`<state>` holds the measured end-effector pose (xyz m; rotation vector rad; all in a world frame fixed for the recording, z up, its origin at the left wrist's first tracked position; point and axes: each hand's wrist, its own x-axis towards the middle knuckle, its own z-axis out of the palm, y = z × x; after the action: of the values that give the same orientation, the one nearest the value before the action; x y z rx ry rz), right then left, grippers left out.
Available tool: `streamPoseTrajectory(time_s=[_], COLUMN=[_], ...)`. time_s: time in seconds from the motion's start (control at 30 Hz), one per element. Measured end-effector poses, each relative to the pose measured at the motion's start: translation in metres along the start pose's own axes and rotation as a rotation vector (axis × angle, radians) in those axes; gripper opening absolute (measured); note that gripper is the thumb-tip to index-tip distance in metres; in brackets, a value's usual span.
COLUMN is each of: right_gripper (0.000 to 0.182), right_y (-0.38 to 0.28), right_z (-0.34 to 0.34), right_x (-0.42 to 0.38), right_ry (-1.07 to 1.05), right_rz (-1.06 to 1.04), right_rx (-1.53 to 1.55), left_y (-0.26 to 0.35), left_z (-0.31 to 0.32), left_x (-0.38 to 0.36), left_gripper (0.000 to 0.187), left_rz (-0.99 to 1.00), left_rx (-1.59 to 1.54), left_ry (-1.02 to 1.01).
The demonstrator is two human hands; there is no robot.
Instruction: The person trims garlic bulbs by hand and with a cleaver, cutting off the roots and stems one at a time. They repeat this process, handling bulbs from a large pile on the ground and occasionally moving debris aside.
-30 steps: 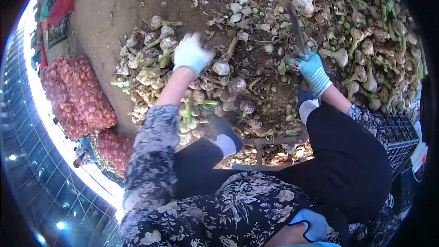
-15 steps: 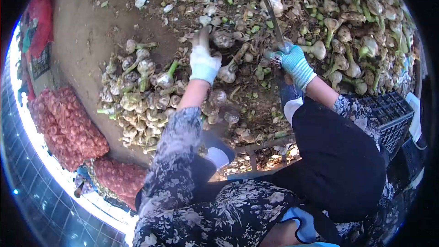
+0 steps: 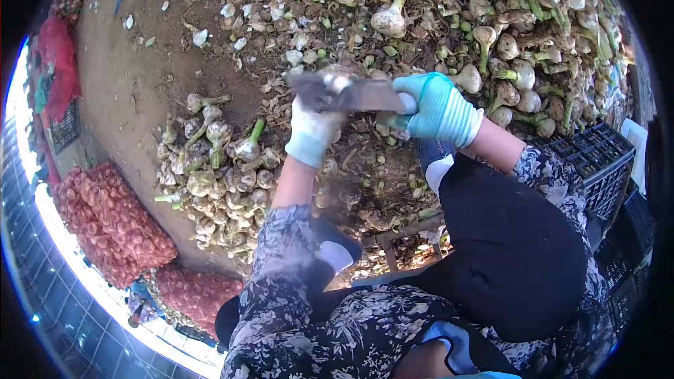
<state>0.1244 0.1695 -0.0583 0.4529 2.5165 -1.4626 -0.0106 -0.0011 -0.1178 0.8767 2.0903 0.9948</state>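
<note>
My right hand (image 3: 439, 109), in a striped teal and white glove, is closed round the handle of a knife (image 3: 372, 95). The blade points left and is blurred. Just below the blade's far end is my left hand (image 3: 311, 130), in a pale glove with a light blue cuff. Its fingers are smeared and partly behind the blade, beside a blurred garlic bulb (image 3: 338, 78); whether they hold it cannot be made out. A pile of garlic bulbs (image 3: 223, 182) lies left of my left forearm.
A large heap of garlic with stems (image 3: 523, 74) covers the upper right. Red net sacks of garlic (image 3: 112, 224) lie at the lower left. Black crates (image 3: 593, 161) stand at the right. Trimmings and peelings litter the ground. My knees are below my hands.
My right hand has swung the knife from pointing up to lying sideways toward my left hand. The blurred bulb now shows at the blade, above my left hand. The view has shifted slightly.
</note>
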Motion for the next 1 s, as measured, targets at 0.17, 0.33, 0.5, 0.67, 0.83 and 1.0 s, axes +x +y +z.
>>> streamPoseTrajectory(time_s=[0.17, 0.33, 0.5, 0.67, 0.83, 1.0], right_gripper=[0.024, 0.024, 0.024, 0.025, 0.029, 0.033], right_y=[-0.017, -0.027, -0.028, -0.019, 0.057, 0.114], right_z=[-0.007, -0.007, -0.009, -0.004, -0.028, 0.005], right_x=[0.001, -0.004, -0.007, -0.006, 0.009, 0.024], right_ry=[-0.118, -0.17, -0.245, -0.161, 0.0, 0.139], right_rz=[-0.085, -0.006, -0.015, -0.038, 0.335, 0.275], right_rx=[-0.315, -0.343, -0.34, -0.339, -0.278, -0.028], left_y=[0.009, 0.018, 0.019, 0.024, 0.078, 0.079], left_z=[0.006, 0.006, -0.003, -0.004, -0.029, -0.029], left_x=[-0.019, -0.02, -0.03, -0.041, -0.026, -0.004], left_gripper=[0.066, 0.039, 0.043, 0.044, 0.051, 0.042], left_rz=[-0.117, 0.043, 0.08, -0.234, 0.454, -0.4], left_rx=[-1.16, -0.929, -0.779, -1.198, -0.011, -1.05], left_ry=[-0.09, -0.009, -0.037, -0.023, 0.15, 0.281])
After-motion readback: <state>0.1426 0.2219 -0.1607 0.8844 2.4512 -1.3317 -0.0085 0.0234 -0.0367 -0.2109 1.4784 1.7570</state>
